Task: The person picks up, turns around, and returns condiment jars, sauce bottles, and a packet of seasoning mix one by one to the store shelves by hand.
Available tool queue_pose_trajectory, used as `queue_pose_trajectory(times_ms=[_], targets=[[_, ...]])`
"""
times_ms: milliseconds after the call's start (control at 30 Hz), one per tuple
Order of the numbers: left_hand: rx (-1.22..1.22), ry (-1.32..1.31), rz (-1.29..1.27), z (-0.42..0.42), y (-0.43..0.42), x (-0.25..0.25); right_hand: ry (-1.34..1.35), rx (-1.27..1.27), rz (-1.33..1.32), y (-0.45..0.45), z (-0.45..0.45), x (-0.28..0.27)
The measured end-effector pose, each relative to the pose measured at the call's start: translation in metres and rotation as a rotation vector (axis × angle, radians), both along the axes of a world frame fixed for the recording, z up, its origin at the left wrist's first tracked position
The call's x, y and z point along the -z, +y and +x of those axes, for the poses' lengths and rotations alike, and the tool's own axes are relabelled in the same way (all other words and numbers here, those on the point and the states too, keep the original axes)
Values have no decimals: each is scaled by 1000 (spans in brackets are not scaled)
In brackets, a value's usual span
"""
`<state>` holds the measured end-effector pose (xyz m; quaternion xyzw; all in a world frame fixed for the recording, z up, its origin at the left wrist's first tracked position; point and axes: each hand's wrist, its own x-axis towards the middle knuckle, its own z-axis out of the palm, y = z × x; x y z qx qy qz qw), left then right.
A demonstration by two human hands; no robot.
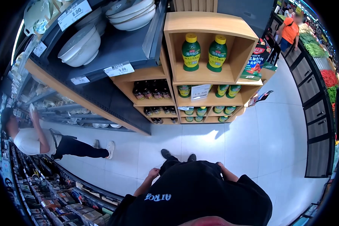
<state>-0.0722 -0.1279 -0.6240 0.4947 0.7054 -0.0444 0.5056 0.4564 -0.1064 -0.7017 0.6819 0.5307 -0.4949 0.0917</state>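
Observation:
My left hand hangs low at my side, its small visible fingers curled closed beside my dark trousers. Whether anything is inside it cannot be made out. On the other side, my right hand is mostly hidden at the edge of my black shirt, and its fingers do not show clearly. Both hands are apart from the shelves. Ahead stands a wooden display shelf with green, yellow-capped sauce bottles in its top compartment. A price card hangs below them.
White bowls sit on a dark shelf at upper left. A person in a white top stands in the left aisle. Dark bottles fill lower compartments. A vegetable counter and a person in orange are at right.

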Motion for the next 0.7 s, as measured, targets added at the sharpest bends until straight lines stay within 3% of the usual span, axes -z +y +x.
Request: queue_pose_trajectory(times_ms=[133, 233, 267, 433, 467, 500, 700], targets=[[-13, 44, 142, 10, 8, -10, -32, 56, 10, 15, -20, -13], [18, 21, 11, 6, 20, -18, -54, 8, -41, 27, -21, -11], [39, -8, -13, 2, 24, -15, -52, -199, 50, 29, -18, -11], [143, 98, -129, -15, 56, -15, -33, 215, -1, 36, -27, -17], [149, 111, -144, -18, 63, -15, -32, 244, -1, 37, -30, -19], [108, 112, -118, -8, 75, -53, -31, 272, 0, 39, -34, -23], [225, 19, 93, -21, 131, -32, 24, 351, 46, 62, -40, -16]])
